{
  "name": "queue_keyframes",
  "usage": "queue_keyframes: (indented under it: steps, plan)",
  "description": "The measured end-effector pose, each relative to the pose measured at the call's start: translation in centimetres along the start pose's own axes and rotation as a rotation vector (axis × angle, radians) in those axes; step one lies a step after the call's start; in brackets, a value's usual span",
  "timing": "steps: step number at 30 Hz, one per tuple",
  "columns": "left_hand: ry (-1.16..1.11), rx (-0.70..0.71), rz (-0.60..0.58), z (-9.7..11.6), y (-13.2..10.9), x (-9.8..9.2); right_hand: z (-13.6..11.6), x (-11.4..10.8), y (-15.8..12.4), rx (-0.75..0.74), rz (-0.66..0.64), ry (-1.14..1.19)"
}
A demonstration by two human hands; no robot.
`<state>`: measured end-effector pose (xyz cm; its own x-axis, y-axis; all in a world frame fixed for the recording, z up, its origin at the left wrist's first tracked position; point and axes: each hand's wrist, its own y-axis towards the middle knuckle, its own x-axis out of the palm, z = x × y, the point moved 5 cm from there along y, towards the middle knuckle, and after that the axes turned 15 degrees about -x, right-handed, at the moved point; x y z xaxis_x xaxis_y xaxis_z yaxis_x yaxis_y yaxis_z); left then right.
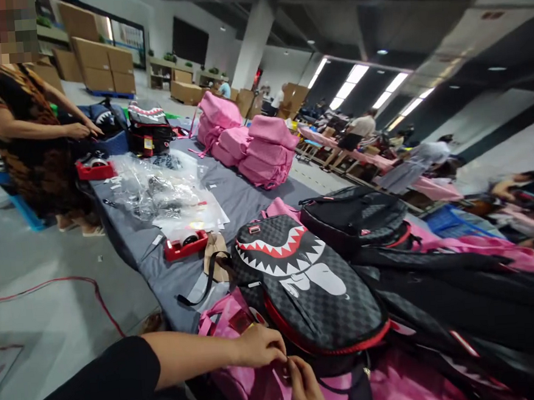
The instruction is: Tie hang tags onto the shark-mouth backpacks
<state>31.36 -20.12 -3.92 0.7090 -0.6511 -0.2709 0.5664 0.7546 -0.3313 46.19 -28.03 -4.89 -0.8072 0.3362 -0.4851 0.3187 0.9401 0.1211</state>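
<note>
A black checkered backpack (320, 306) with a shark-mouth print and red zipper edging lies in front of me on the table. At its near edge my left hand (261, 345) is closed, thumb and fingers pinched together. Close against it, my right hand (305, 387) is also closed, its fingertips meeting the left ones. Something small and dark shows between the fingertips, too small to name. Beneath both hands lies pink bag fabric (248, 387). A black strap (212, 277) curls off the backpack's left side.
Beyond the backpack are a red tape dispenser (185, 245), clear plastic bags (156, 186) and stacked pink backpacks (268, 151). More black backpacks (354, 215) crowd the right. A co-worker (19, 132) handles a blue bag at the far left. A red cable (90, 282) crosses the floor.
</note>
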Motion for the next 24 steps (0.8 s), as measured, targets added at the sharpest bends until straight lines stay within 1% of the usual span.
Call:
queue_keyframes:
  steps: [2, 4, 6, 9, 11, 14, 17, 21, 24]
  plan:
    - [-0.148, -0.097, -0.053, -0.2, 0.6, 0.5, 0.2, -0.2, 0.3, 0.038, -0.017, 0.039]
    - [-0.217, -0.133, -0.094, -0.3, 0.8, 0.9, 0.3, -0.5, 0.4, 0.048, -0.034, 0.066]
    - [-0.167, -0.096, -0.09, -0.3, 0.6, 0.8, 0.2, -0.8, 0.4, 0.022, -0.044, 0.06]
    - [-0.033, -0.027, -0.076, -0.3, 0.1, 0.2, -0.1, -1.0, 0.2, -0.067, -0.09, -0.012]
    - [0.065, 0.015, -0.08, -0.2, -0.1, 0.0, -0.5, -0.9, 0.2, -0.162, -0.123, -0.081]
    - [0.199, 0.049, -0.094, -0.1, -0.2, 0.0, -1.2, -0.7, 0.0, -0.323, -0.139, -0.151]
    - [0.298, 0.059, -0.089, 0.1, -0.3, 0.0, -2.0, -0.3, -0.3, -0.432, -0.143, -0.178]
    - [0.373, 0.067, -0.082, 0.2, -0.2, -0.4, -3.4, 0.5, -0.4, -0.517, -0.136, -0.196]
    - [0.426, 0.094, -0.099, 0.2, -0.8, -0.9, -4.8, 1.4, -0.9, -0.546, -0.148, -0.257]
